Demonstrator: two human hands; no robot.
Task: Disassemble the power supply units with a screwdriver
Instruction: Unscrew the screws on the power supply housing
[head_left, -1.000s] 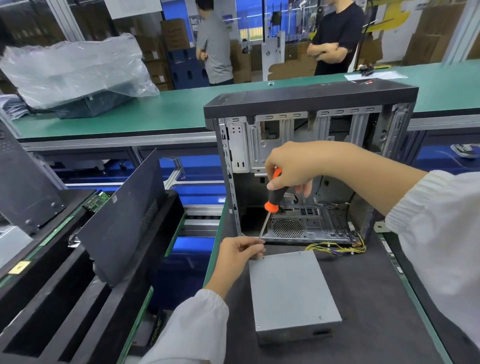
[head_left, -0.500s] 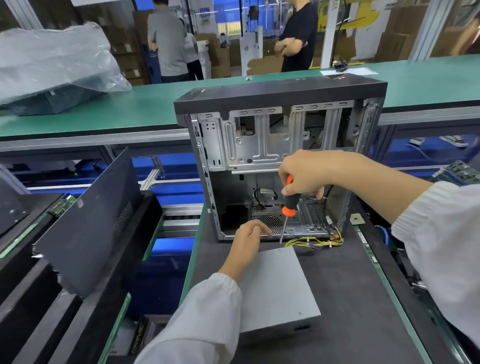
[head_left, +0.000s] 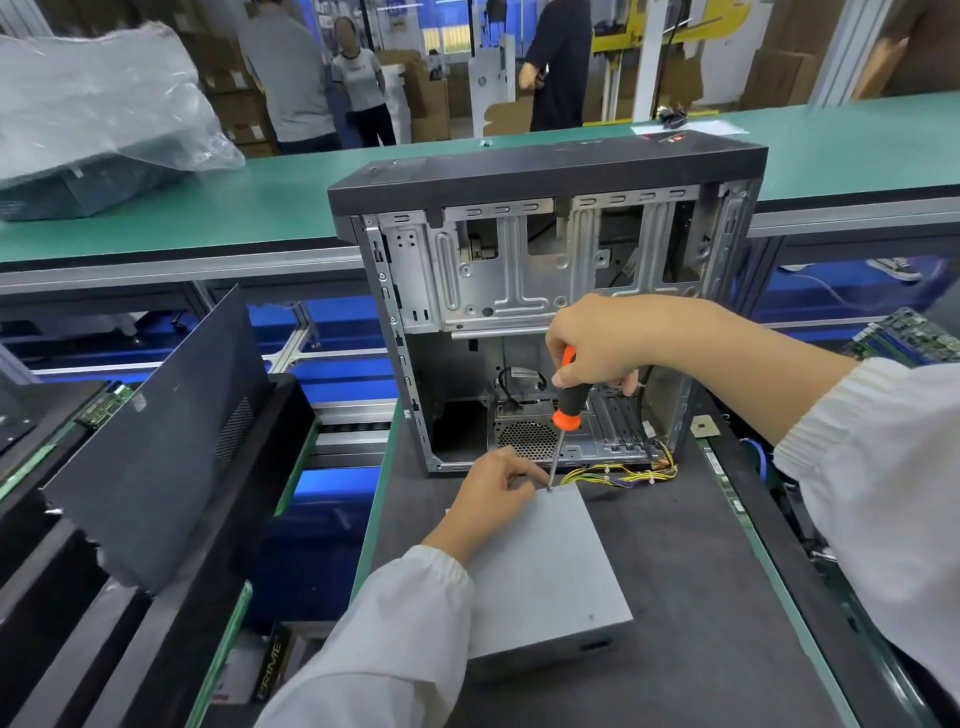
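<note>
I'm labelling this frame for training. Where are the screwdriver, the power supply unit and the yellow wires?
screwdriver (head_left: 570, 404): head view, on the black and orange handle.
power supply unit (head_left: 545, 571): head view, on its flat grey top.
yellow wires (head_left: 618, 472): head view, on the bundle by the case opening.

A flat grey metal power supply box (head_left: 545, 577) lies on the dark matted worktop (head_left: 691, 597), in front of an open black-topped computer case (head_left: 545, 249) standing upright with its bare steel interior facing the camera. The right hand (head_left: 597, 348) grips an orange-and-black-handled screwdriver (head_left: 569, 400), held nearly upright, its tip touching the box's far corner. The left hand (head_left: 491, 491) rests on the box beside the tip, fingers curled at the shaft's lower end. A bundle of yellow wires (head_left: 618, 473) trails between case and box. A dark perforated side panel (head_left: 156, 441) leans at the left.
</note>
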